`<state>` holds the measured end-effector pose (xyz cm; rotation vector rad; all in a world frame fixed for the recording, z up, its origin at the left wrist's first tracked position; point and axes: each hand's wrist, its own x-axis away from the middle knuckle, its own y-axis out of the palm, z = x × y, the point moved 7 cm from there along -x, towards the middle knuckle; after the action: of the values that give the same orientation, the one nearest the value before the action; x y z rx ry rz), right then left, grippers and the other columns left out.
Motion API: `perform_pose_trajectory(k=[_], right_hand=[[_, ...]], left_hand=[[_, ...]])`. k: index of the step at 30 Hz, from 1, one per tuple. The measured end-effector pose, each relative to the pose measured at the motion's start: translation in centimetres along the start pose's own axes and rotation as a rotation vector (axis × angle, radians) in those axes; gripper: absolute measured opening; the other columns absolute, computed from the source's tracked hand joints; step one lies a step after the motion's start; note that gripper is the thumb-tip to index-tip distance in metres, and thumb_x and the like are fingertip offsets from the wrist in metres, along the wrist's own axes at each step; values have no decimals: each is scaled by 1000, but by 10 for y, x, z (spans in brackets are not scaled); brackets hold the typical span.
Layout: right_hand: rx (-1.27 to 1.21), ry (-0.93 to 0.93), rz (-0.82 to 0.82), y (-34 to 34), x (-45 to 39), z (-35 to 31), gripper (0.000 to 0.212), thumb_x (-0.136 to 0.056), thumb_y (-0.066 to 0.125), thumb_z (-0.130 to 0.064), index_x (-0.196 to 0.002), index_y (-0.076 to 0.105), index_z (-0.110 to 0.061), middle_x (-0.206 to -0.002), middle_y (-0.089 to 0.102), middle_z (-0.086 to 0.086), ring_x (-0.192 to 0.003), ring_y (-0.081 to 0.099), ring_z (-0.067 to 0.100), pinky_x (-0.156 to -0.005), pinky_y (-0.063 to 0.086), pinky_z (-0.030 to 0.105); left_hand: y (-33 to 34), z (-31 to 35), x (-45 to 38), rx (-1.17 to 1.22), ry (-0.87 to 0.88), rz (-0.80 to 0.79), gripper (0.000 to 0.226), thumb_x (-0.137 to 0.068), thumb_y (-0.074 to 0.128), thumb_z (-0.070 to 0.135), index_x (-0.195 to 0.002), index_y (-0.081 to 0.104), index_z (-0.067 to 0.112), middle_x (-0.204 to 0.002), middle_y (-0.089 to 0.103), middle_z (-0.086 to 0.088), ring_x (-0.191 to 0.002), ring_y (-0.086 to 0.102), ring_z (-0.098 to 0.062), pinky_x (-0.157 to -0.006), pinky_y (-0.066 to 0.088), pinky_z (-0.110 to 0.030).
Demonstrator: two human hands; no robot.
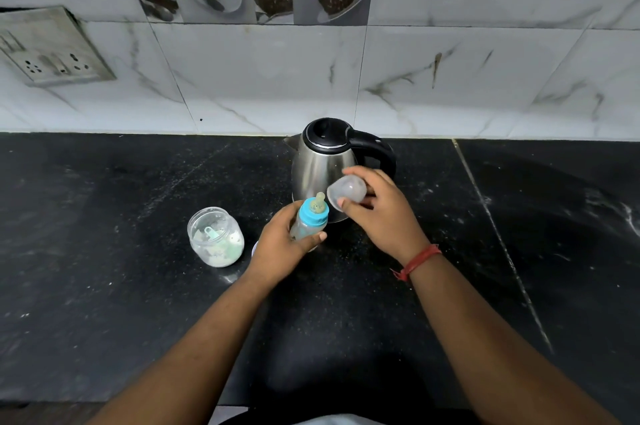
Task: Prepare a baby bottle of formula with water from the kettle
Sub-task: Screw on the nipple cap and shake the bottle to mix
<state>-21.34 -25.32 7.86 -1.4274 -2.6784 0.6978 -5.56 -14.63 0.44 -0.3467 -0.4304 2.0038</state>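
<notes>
Black stone counter (104, 286) runs under marbled wall tiles, an open plastic formula jar (215, 236) with a scoop inside standing to the left. My left hand (282, 246) curls around the baby bottle (309, 221), tilted, blue collar and teat on. Just right, my right hand (382, 210) pinches its clear cap (347, 195) before the steel kettle (323, 161).

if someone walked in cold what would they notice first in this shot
First, the two hands meeting mid-counter: the left hand grips a baby bottle with a blue collar and teat, tilted toward the right hand, which holds the clear dome cap just beside the teat. Directly behind them stands a steel kettle with a black lid and handle, against the marble-look wall. To the left on the black counter sits an open clear jar with a scoop inside.
</notes>
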Motion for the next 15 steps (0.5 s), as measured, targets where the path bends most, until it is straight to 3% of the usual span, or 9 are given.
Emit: perform_pose_trajectory(k=[5,10,15], right_hand=[[256,-147,-96,18,-5,-29,52,-84,74,-18,-134,60,-23,-128,52,-5,-117,53,9,-102,42,20],[399,-151,-190,32,-4,-29,55,-84,71,-23,-137,56,-22,-127,51,-3,-120,52,17,-105,46,37],[426,-174,-237,39,-2,-31,61,-81,72,-18,-139,52,-23,-132,52,-3,-122,51,19,-106,44,36]], left_hand=[[0,4,0,10,-8,-9,62,-74,84,45,-130,61,30,-121,68,11,-112,65,-7,-101,53,-44],[-2,6,2,-17,6,0,66,-71,81,53,-130,61,32,-118,68,10,-109,66,-10,-95,54,-46],[-3,14,4,-25,25,-9,73,-68,76,59,-134,61,31,-115,66,11,-107,64,-9,-94,54,-44]])
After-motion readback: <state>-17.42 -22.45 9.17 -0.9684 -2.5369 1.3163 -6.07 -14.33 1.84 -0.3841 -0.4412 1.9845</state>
